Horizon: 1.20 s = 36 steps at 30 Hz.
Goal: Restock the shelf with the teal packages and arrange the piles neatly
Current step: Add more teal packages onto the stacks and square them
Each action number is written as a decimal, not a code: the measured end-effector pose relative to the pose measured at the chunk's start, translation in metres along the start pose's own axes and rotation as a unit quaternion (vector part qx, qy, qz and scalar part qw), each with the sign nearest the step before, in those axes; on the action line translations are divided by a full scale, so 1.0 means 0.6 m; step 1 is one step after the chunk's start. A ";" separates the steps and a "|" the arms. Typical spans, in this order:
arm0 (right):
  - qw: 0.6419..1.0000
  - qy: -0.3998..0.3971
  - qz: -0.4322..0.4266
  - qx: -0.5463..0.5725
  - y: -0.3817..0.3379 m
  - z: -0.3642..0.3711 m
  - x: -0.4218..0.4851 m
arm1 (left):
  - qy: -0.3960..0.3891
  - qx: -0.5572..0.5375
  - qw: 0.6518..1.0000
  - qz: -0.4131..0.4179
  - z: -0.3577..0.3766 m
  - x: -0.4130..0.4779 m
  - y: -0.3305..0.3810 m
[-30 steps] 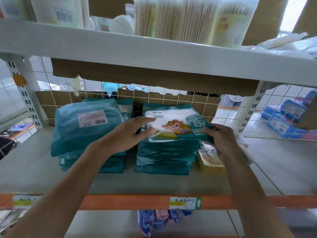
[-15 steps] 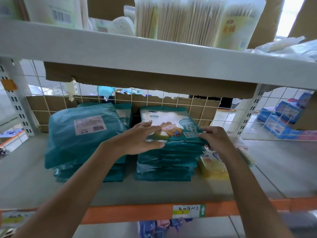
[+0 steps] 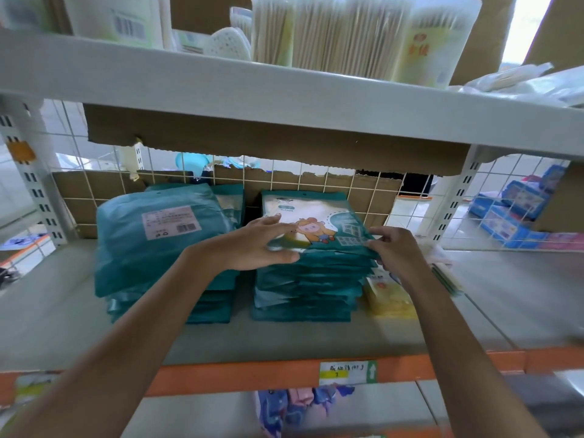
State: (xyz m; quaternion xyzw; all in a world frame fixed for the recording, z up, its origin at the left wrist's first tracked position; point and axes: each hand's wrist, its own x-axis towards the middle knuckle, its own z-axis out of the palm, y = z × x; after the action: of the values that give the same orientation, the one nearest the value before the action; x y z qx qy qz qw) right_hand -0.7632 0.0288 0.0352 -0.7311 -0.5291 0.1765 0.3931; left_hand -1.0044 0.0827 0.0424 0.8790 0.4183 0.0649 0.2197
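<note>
Pushed deeper than a second ago, the top teal package (image 3: 316,216) now sits squarer on the right pile (image 3: 309,289) at twelve o'clock on the shelf (image 3: 316,336), with the left hand (image 3: 256,245) pinching its seven o'clock corner and the right hand (image 3: 393,249) pinching its five o'clock corner, so this pile looks nearly tidy.

**A shop's stock shelving**

I stand at a metal shelf (image 3: 505,295) of the retail kind. It has slotted white uprights (image 3: 34,191), a wire mesh back (image 3: 363,191) and an orange front rail (image 3: 252,374) carrying a handwritten shelf label (image 3: 347,373). The goods come in multiples: identical teal packages (image 3: 309,289) in piles, one bearing a barcode sticker (image 3: 170,221), tubs of cotton swabs (image 3: 347,33) on the board above, and blue packs (image 3: 512,216) stacked in the next bay. So many copies of each item mean a shop or its stockroom.
</note>
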 end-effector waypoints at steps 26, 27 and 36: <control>0.918 -0.130 -0.301 -0.221 -0.037 0.032 -0.162 | 0.217 0.128 0.957 -0.144 0.022 -0.258 -0.026; 0.917 -0.135 -0.302 -0.224 -0.043 0.038 -0.166 | 0.218 0.135 0.955 -0.146 0.019 -0.262 -0.029; 0.923 -0.134 -0.296 -0.207 -0.122 0.106 -0.180 | 0.170 0.149 0.971 -0.080 -0.027 -0.245 -0.131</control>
State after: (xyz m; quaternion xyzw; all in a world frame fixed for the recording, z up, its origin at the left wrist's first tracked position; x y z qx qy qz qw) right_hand -0.8932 -0.0354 0.0339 -0.5758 -0.7937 0.0350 0.1931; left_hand -1.1592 0.0194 0.0325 0.8414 0.5235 0.1327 0.0165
